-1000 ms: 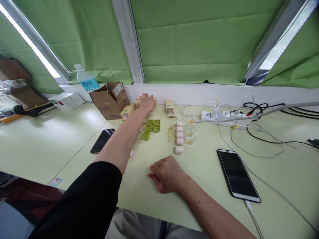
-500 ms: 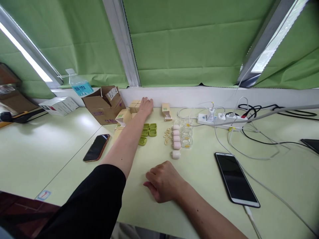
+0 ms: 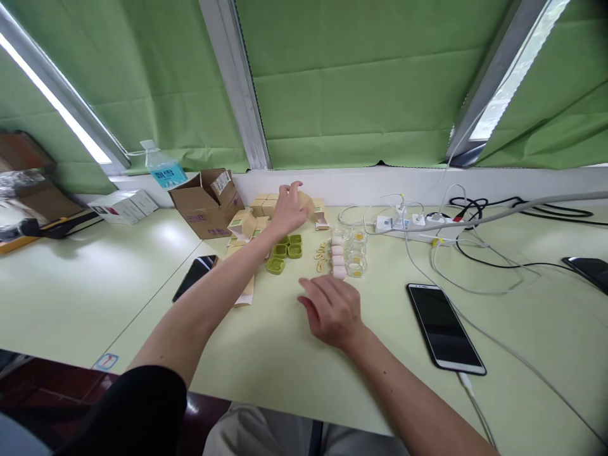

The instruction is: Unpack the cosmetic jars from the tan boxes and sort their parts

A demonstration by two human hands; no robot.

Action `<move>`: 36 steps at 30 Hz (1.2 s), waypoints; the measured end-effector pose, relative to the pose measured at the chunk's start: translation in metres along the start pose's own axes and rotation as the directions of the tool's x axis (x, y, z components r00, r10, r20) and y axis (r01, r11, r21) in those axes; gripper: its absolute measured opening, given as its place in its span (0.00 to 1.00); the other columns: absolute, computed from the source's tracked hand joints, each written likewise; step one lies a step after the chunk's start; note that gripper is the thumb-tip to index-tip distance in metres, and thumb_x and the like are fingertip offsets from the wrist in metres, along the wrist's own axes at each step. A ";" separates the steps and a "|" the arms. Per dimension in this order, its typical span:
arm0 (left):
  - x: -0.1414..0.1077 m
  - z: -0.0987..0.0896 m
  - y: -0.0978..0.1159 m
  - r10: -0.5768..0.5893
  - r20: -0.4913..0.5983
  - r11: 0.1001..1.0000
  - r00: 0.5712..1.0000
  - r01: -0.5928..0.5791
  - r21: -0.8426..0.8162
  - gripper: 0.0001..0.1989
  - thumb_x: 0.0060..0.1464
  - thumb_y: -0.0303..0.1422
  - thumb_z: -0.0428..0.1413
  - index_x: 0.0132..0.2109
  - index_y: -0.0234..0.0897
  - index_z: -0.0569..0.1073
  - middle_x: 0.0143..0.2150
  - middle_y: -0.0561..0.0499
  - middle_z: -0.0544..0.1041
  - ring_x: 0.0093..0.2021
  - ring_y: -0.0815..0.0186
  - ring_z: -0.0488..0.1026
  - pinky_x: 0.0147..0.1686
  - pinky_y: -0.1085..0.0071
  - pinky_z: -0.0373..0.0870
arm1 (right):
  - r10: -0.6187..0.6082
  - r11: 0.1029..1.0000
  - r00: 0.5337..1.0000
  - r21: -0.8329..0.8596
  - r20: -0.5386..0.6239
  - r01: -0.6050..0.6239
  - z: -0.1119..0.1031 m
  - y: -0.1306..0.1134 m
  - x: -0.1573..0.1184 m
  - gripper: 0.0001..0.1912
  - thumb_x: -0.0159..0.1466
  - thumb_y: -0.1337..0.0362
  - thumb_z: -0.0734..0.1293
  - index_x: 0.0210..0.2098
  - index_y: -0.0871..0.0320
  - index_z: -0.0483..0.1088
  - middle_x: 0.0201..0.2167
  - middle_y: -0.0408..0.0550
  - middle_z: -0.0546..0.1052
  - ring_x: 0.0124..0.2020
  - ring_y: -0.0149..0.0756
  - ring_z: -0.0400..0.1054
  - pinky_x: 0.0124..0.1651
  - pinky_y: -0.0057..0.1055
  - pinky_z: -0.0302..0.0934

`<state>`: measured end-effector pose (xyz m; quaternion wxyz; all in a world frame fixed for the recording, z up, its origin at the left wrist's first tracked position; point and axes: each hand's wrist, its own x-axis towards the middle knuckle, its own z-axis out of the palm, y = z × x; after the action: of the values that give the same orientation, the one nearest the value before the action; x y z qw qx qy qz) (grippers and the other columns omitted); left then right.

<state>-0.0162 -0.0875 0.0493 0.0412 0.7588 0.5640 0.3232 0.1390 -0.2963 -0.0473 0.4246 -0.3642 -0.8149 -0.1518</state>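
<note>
My left hand (image 3: 289, 210) is closed on a small tan box (image 3: 305, 202), lifted above the back of the table. More tan boxes (image 3: 263, 204) stand just left of it, and another (image 3: 320, 214) is behind it to the right. Below it sit several green square cups (image 3: 294, 250). My right hand (image 3: 335, 308) hovers over the table with its fingers slightly bent and apart, holding nothing. Just beyond it is a column of pale pink pieces (image 3: 337, 260), between yellow rings (image 3: 320, 256) and clear cups (image 3: 356, 259).
A phone (image 3: 445, 326) with a cable lies at the right, before a power strip (image 3: 418, 221) and tangled cords. At the left are an open cardboard box (image 3: 206, 209), another phone (image 3: 194, 273), white boxes (image 3: 124, 206) and a bottle (image 3: 164, 168).
My left hand has moved right from the tan boxes and now holds one raised. My right hand has moved forward and right, and its fingers have loosened. The view has shifted slightly.
</note>
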 end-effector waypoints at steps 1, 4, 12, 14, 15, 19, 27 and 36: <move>-0.022 -0.007 0.010 0.032 0.001 0.996 0.999 -0.032 -0.078 0.36 0.62 0.33 0.62 0.73 0.40 0.60 0.68 0.36 0.66 0.61 0.52 0.72 0.61 0.56 0.73 | 0.046 0.998 0.997 -0.045 -0.066 -0.049 -0.003 0.004 0.003 0.19 0.77 0.60 0.62 0.63 0.60 0.70 0.47 0.58 0.83 0.48 0.48 0.77 0.47 0.41 0.66; -0.094 -0.025 0.032 0.060 0.024 0.960 0.998 -0.051 -0.275 0.34 0.61 0.37 0.64 0.71 0.46 0.66 0.63 0.43 0.73 0.57 0.55 0.75 0.56 0.58 0.76 | 0.154 0.975 0.972 -0.135 -0.176 -0.179 -0.010 0.013 0.008 0.36 0.75 0.52 0.67 0.74 0.66 0.57 0.63 0.71 0.76 0.67 0.61 0.68 0.65 0.52 0.65; -0.200 -0.021 0.027 -0.071 0.152 0.740 0.986 0.154 -0.654 0.20 0.63 0.44 0.63 0.59 0.47 0.72 0.56 0.43 0.77 0.55 0.58 0.75 0.45 0.65 0.80 | 0.166 0.986 0.986 -0.036 0.029 -0.165 -0.005 0.009 0.000 0.31 0.76 0.54 0.63 0.72 0.64 0.59 0.59 0.67 0.80 0.56 0.57 0.77 0.57 0.50 0.70; -0.201 -0.019 0.017 -0.019 0.224 0.666 0.974 0.180 -0.724 0.19 0.68 0.47 0.57 0.60 0.46 0.72 0.56 0.43 0.77 0.54 0.58 0.77 0.48 0.63 0.80 | 0.171 0.985 0.982 -0.019 0.078 -0.170 -0.005 0.008 -0.003 0.28 0.73 0.57 0.65 0.69 0.63 0.62 0.58 0.65 0.81 0.53 0.56 0.77 0.53 0.47 0.71; -0.200 -0.018 0.012 -0.003 0.250 0.641 0.968 0.194 -0.743 0.19 0.69 0.48 0.55 0.60 0.45 0.72 0.56 0.43 0.78 0.54 0.58 0.77 0.49 0.62 0.80 | 0.173 0.985 0.980 -0.015 0.096 -0.172 -0.005 0.009 -0.004 0.27 0.72 0.59 0.65 0.68 0.63 0.63 0.58 0.65 0.81 0.53 0.55 0.77 0.53 0.47 0.71; -0.196 -0.020 0.000 0.066 0.264 0.688 0.962 0.148 -0.711 0.18 0.71 0.44 0.55 0.63 0.46 0.70 0.61 0.41 0.77 0.60 0.56 0.77 0.55 0.60 0.78 | 0.149 0.989 0.977 -0.003 0.155 -0.151 -0.007 0.014 -0.005 0.27 0.68 0.64 0.66 0.65 0.60 0.64 0.57 0.63 0.81 0.52 0.55 0.77 0.52 0.46 0.71; -0.197 -0.028 -0.002 0.208 0.399 0.751 0.893 0.116 -0.650 0.27 0.68 0.32 0.55 0.70 0.51 0.60 0.67 0.41 0.75 0.48 0.63 0.79 0.50 0.63 0.77 | 0.054 0.998 0.979 0.006 0.194 -0.056 -0.011 0.019 -0.005 0.28 0.60 0.71 0.67 0.61 0.61 0.69 0.54 0.60 0.83 0.51 0.53 0.77 0.53 0.45 0.69; -0.201 -0.024 0.000 0.161 0.355 0.853 0.921 0.052 -0.519 0.30 0.59 0.24 0.53 0.67 0.48 0.63 0.65 0.43 0.73 0.38 0.66 0.75 0.41 0.64 0.76 | 0.034 0.999 0.967 0.008 0.254 -0.038 -0.011 0.021 -0.003 0.27 0.60 0.73 0.66 0.59 0.60 0.70 0.52 0.59 0.83 0.47 0.51 0.76 0.51 0.44 0.67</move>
<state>-0.0605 -0.2724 -0.0212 0.3450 0.7837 0.4143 0.3085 0.1614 -0.2898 -0.0441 0.3220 -0.3925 -0.8567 -0.0909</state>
